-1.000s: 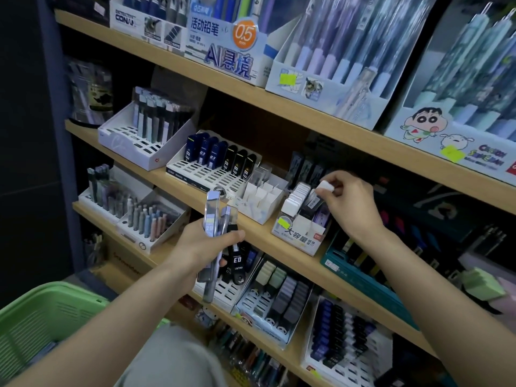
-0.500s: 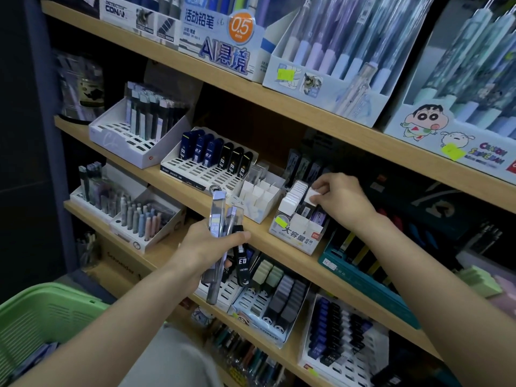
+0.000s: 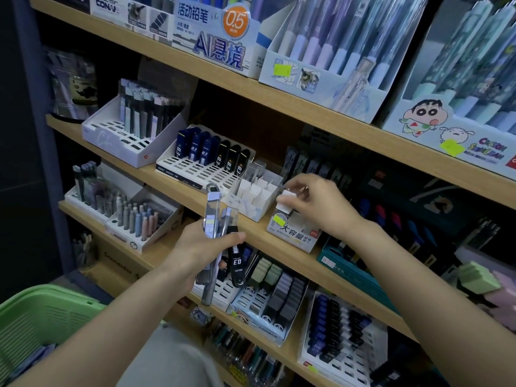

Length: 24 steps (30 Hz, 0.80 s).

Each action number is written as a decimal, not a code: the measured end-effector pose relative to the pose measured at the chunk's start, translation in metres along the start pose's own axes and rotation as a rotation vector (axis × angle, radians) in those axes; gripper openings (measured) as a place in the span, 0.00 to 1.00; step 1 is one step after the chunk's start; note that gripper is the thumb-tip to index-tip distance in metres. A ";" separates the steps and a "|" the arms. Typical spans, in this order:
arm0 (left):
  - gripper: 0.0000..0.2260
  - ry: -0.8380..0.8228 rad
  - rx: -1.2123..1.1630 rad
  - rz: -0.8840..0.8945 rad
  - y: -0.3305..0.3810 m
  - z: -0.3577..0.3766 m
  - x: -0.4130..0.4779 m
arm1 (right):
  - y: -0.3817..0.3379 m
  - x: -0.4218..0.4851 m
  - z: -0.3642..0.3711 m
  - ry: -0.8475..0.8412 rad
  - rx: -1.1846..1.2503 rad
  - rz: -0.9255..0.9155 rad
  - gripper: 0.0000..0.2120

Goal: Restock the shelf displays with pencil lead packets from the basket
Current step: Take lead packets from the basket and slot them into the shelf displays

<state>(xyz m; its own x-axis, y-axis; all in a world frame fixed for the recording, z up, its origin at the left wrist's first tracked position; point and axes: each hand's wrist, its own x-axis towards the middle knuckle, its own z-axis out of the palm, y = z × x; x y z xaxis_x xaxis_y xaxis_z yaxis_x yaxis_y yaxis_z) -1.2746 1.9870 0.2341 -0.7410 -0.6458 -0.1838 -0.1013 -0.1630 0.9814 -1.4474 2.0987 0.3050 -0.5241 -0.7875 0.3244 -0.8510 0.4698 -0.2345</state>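
Note:
My left hand (image 3: 199, 248) grips a bundle of lead packets (image 3: 216, 236): long clear tubes and one black case, held upright in front of the middle shelf. My right hand (image 3: 315, 203) pinches a small white lead packet (image 3: 286, 197) at the top of a white display box (image 3: 293, 233) with a yellow-green sticker, standing on the middle shelf. The packet sits among other white packets in that box, mostly hidden by my fingers. The green basket (image 3: 42, 325) is at the lower left.
A white divider tray (image 3: 257, 195) stands left of the box. Further left are a tray of blue and black lead cases (image 3: 212, 157) and a white tiered stand (image 3: 134, 129). Shelves above and below are packed with pen and eraser displays.
My right hand has come down and to the left with the white packet, from above the display box to its top front. My left hand keeps the bundle roughly in place.

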 end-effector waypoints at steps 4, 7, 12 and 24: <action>0.12 0.001 0.011 -0.018 0.000 0.000 0.000 | 0.002 0.002 0.003 -0.019 0.004 0.034 0.19; 0.13 -0.002 0.023 -0.023 0.000 0.000 0.000 | 0.004 0.002 0.001 -0.024 0.052 0.047 0.21; 0.13 -0.007 0.028 0.005 0.002 0.002 0.002 | 0.003 -0.003 -0.002 -0.026 0.015 0.031 0.23; 0.05 -0.065 -0.014 0.095 0.015 0.016 -0.010 | -0.048 -0.037 0.012 -0.148 0.493 0.120 0.07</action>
<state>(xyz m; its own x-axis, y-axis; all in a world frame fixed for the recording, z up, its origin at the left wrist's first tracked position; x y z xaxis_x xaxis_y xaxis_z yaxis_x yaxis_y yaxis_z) -1.2794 2.0028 0.2512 -0.7882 -0.6093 -0.0860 -0.0202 -0.1142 0.9933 -1.3871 2.1006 0.2929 -0.5766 -0.8043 0.1438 -0.6500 0.3449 -0.6772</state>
